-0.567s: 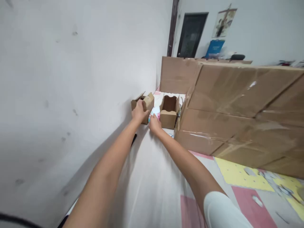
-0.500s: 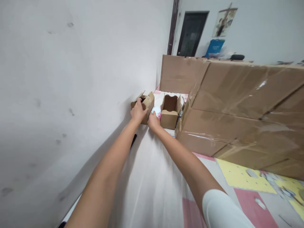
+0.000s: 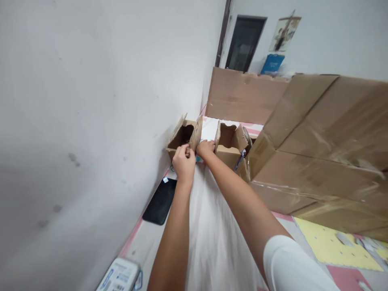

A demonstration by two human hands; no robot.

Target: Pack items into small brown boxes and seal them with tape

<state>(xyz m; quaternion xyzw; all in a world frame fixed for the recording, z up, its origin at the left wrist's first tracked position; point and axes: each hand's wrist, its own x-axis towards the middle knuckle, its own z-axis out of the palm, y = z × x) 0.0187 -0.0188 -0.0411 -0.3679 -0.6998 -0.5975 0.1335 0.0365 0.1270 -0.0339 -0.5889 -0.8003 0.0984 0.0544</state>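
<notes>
In the head view, both boxes are standing open, so the opening of each appears to be done. Neither top is being covered; folding the flaps in is remaining undone on both. An item (image 3: pixel 199 159) is lying outside the boxes, in the gap between them; whether either box is holding contents cannot be told.

The left hand (image 3: pixel 184 161) is resting at the near right corner of the left box (image 3: pixel 196 131), fingers curled and drawn toward the thumb. Whether it is pinching the cardboard or anything small cannot be told. The right hand (image 3: pixel 206 148) is lying over the item, its fingers extending just beside the right box (image 3: pixel 228 155). Its grip cannot be told.

The left box is standing near the wall (image 3: pixel 91 101), its side flaps rising at a slant and its interior showing dark. The right box is showing plain brown cardboard, a notched rim and a side flap leaning outward toward the cartons (image 3: pixel 321 161). The item is showing white and teal, the hand hiding most of it. A black slab (image 3: pixel 159 201) is lying flat nearer the wearer.
</notes>
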